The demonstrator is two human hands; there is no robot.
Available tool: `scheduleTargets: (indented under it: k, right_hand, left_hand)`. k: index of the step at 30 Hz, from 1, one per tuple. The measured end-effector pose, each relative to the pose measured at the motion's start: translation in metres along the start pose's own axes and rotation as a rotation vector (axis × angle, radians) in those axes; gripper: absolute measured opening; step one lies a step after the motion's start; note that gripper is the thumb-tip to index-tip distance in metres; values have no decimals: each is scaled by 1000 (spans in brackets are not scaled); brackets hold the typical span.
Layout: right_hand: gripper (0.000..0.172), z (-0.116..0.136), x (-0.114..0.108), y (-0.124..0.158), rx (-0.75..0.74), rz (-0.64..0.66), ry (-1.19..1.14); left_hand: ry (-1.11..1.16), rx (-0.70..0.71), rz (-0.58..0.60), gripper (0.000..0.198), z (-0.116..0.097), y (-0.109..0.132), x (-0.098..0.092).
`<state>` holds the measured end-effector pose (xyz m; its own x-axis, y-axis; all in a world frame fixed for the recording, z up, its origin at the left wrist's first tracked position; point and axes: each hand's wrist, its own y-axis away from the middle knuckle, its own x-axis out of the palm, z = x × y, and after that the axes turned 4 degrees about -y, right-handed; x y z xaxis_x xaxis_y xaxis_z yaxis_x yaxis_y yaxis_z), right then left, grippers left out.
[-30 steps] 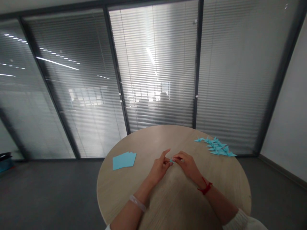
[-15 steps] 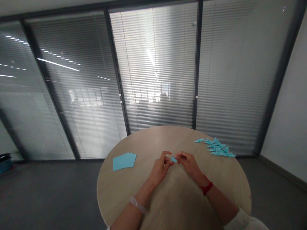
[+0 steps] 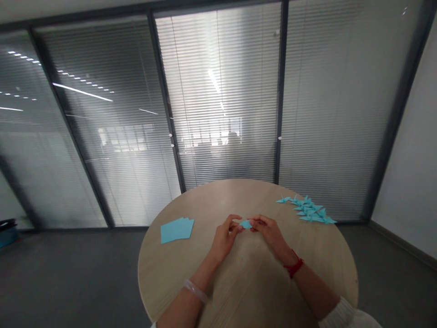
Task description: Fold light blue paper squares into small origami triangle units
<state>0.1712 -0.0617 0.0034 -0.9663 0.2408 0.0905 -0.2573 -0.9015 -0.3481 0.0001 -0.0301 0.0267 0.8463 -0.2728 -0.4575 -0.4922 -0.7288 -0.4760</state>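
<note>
A small folded piece of blue paper (image 3: 245, 224) is held between my two hands above the middle of the round table. My left hand (image 3: 226, 234) pinches its left end between thumb and fingers. At its right end, my right hand (image 3: 269, 230) grips the paper with bent fingers. The fingertips cover both ends, so the exact folded shape cannot be made out. A stack of blue paper sheets (image 3: 177, 230) lies to the left of my left hand. Several folded blue paper cranes (image 3: 310, 211) sit in a cluster beyond my right hand.
The round wooden table (image 3: 218, 193) stands close to a glass wall with blinds (image 3: 225, 100) in dark frames. A white wall (image 3: 406, 182) is on the right. Over the grey floor at far left, a blue object (image 3: 8, 233) shows partly.
My hands have moved slightly apart, and more of the blue paper shows between them. The sheets and the cranes have stayed where they were.
</note>
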Motion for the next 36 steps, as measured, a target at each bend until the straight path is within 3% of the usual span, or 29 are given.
scheduleTargets:
  k: [8, 17, 23, 36]
  right_hand:
    - [40, -7, 0, -2, 10, 67, -77]
    - [32, 3, 3, 6, -91, 99, 192]
    - [26, -3, 1, 4, -234, 78, 224]
    - [22, -5, -1, 1, -270, 36, 254]
  left_hand:
    - [-47, -40, -15, 25, 4, -4, 1]
    - [-53, -93, -63, 27, 8, -4, -1]
    - [-19, -87, -53, 26, 11, -5, -1]
    - [-29, -75, -14, 28, 5, -3, 1]
